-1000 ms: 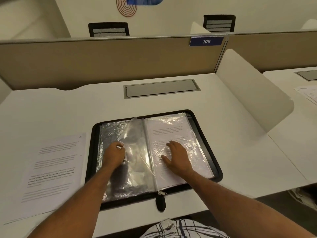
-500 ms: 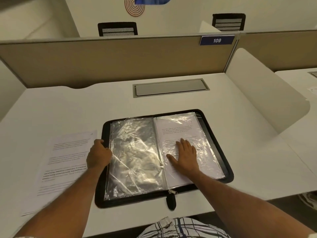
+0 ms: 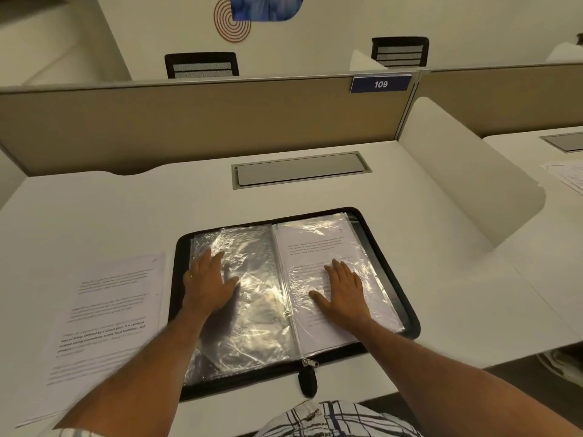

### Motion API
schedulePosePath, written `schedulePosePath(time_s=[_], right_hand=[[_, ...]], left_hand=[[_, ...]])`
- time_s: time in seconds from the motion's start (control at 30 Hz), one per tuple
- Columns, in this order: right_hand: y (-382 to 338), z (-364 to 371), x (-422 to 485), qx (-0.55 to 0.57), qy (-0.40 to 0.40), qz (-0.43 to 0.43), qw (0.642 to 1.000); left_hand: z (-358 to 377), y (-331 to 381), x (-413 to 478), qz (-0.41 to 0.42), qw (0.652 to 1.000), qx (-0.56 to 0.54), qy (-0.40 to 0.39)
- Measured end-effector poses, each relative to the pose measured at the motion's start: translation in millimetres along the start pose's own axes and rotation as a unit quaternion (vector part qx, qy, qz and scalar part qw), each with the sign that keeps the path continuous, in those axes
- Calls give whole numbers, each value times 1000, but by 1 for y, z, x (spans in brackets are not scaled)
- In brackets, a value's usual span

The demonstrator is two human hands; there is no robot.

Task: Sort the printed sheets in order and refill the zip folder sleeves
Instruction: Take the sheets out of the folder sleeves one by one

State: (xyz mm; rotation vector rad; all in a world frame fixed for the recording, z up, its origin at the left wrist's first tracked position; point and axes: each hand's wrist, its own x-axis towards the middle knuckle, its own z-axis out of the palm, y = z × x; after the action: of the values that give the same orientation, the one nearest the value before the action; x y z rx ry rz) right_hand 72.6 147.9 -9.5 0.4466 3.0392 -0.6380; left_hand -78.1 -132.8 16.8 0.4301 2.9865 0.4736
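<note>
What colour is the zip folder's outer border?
Black; the zip folder border shows best in the head view.

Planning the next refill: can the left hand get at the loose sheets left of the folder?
Probably yes. The left hand lies flat on the clear sleeve, holding nothing; the loose sheets lie uncovered right beside it.

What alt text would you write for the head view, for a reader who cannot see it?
Two hands lie flat on an open black zip folder on a white desk: the left hand on an empty clear sleeve, the right hand on a sleeved printed sheet. Left of it lie loose printed sheets.
</note>
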Motion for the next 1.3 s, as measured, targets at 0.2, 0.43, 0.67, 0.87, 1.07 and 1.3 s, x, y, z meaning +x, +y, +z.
schedulePosePath(time_s=[0.2, 0.43, 0.67, 0.87, 1.07, 1.3], right_hand=[[6, -3, -2, -4, -16, -3, 1000], [10, -5, -2, -2, -20, -15, 1000], [14, -3, 0, 0, -13, -27, 1000], [16, -4, 4, 2, -7, -39, 999], [15, -5, 10, 18, 2, -45, 999], [16, -13, 20, 44, 17, -17, 999]], left_hand=[[-3, 2, 14, -22, 997, 41, -54], [-15, -2, 28, -72, 990, 23, -121], [-20, -8, 26, -92, 991, 14, -98], [-27, -10, 29, -97, 990, 9, -105], [-27, -9, 35, -68, 995, -50, -49], [-42, -8, 46, -123, 960, -232, 94]])
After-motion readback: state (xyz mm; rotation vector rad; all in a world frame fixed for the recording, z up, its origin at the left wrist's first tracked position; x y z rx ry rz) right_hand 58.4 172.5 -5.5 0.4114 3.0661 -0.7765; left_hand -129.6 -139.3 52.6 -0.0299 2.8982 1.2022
